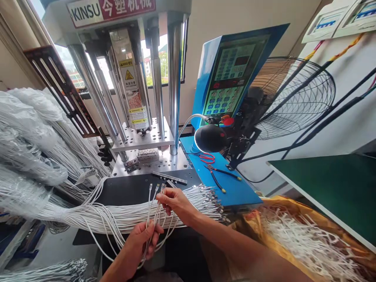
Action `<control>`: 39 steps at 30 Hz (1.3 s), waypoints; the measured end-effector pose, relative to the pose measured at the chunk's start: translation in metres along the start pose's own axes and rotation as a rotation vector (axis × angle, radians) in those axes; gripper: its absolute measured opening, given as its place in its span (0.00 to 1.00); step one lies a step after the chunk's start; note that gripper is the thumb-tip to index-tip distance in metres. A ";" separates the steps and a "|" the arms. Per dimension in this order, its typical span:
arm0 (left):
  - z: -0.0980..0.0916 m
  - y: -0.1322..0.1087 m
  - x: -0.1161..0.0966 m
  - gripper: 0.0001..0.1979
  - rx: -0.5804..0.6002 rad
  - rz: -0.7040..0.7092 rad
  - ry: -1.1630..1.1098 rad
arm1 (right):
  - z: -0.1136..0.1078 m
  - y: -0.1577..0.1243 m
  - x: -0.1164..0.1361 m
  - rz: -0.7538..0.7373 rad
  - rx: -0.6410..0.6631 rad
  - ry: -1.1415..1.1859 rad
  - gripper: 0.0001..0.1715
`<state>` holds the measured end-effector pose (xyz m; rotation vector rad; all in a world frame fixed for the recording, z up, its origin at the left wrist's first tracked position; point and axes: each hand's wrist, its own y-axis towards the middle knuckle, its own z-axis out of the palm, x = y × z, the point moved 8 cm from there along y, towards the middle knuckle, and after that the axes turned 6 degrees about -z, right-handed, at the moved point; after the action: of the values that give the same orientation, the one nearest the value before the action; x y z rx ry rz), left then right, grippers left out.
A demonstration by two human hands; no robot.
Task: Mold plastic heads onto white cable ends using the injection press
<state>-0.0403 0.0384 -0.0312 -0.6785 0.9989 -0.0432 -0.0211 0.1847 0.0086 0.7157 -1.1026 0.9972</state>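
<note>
My left hand [147, 237] is closed around several thin white cables [153, 213], whose metal connector ends stand up above it. At the top of these cables, the fingers of my right hand [172, 201] pinch one by its connector end [162, 187]. Just behind both hands lies a thick bundle of white cables [117, 217], its metal-tipped ends spread to the right. A narrow metal mould bar [169, 178] rests on the black work surface beyond my fingers. Farther back, a small metal mould [147, 155] sits on the steel bed of the press.
The moulding press [143, 145] rises ahead on steel columns. Right of it stand a blue control panel [227, 78], black lamp [210, 138], pliers [217, 176] and a caged fan [302, 98]. Plastic-wrapped cables [26, 137] hang left; a bag of white scraps [305, 243] lies right.
</note>
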 end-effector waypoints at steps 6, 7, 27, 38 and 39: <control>0.000 0.013 0.007 0.27 -0.001 -0.017 -0.012 | -0.004 0.005 -0.008 0.016 -0.043 -0.034 0.28; -0.002 0.013 0.007 0.26 0.000 -0.019 -0.032 | -0.007 0.005 -0.006 0.016 -0.032 -0.070 0.28; -0.035 0.016 -0.057 0.23 -0.114 0.242 -0.052 | -0.079 -0.023 0.037 0.212 0.073 -0.811 0.14; 0.000 0.053 -0.067 0.21 0.136 0.012 -0.089 | -0.064 0.079 0.036 -0.041 0.145 -0.615 0.23; -0.005 0.059 -0.076 0.20 0.121 0.037 -0.079 | -0.067 0.097 0.037 -0.054 0.133 -0.632 0.24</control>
<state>-0.1026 0.1084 -0.0072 -0.5471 0.9251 -0.0443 -0.0800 0.2923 0.0220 1.2122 -1.5571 0.8195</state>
